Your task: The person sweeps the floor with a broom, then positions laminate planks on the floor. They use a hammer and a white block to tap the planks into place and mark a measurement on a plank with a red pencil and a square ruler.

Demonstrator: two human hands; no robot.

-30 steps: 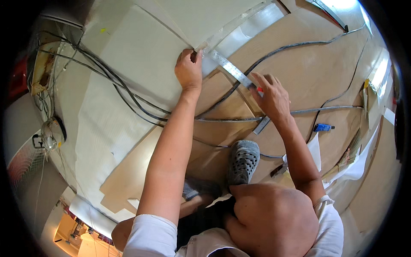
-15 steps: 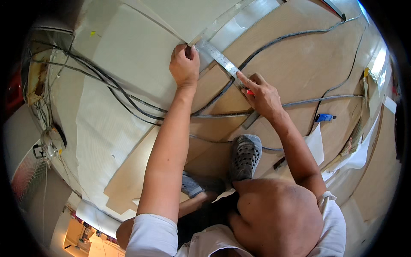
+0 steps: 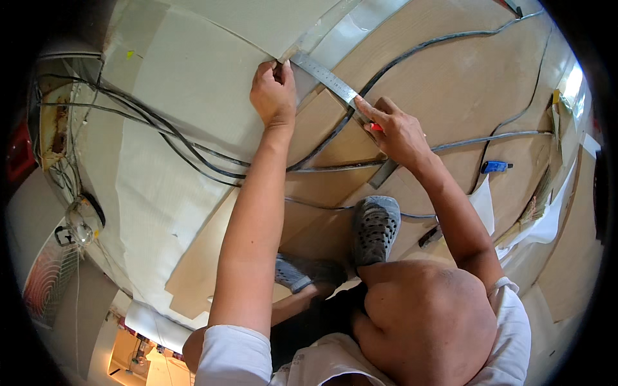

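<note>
A steel ruler [image 3: 328,78] lies aslant over the pale sheet's corner and the wood panel, its far end beside my left fingertips. My left hand [image 3: 273,93] is closed in a pinch at the edge of the pale sheet [image 3: 193,71]; what sits between the fingers is hidden. My right hand [image 3: 400,132] is closed around the ruler's nearer part, with the index finger stretched along it. A small red thing [image 3: 376,127] shows under the right fingers, too covered to name. The ruler's near end [image 3: 384,174] sticks out below that hand.
Dark cables [image 3: 322,145] run across the panels under both arms. A blue tool [image 3: 495,166] lies on the wood panel [image 3: 463,77] at right. My grey clog [image 3: 376,225] stands close below the ruler. A wire-guarded lamp [image 3: 80,228] is at far left. Torn white sheeting [image 3: 544,222] lies at right.
The view has shifted slightly. Both hands stay at the ruler, in almost the same grip; the ruler's face shows a little more plainly now.
</note>
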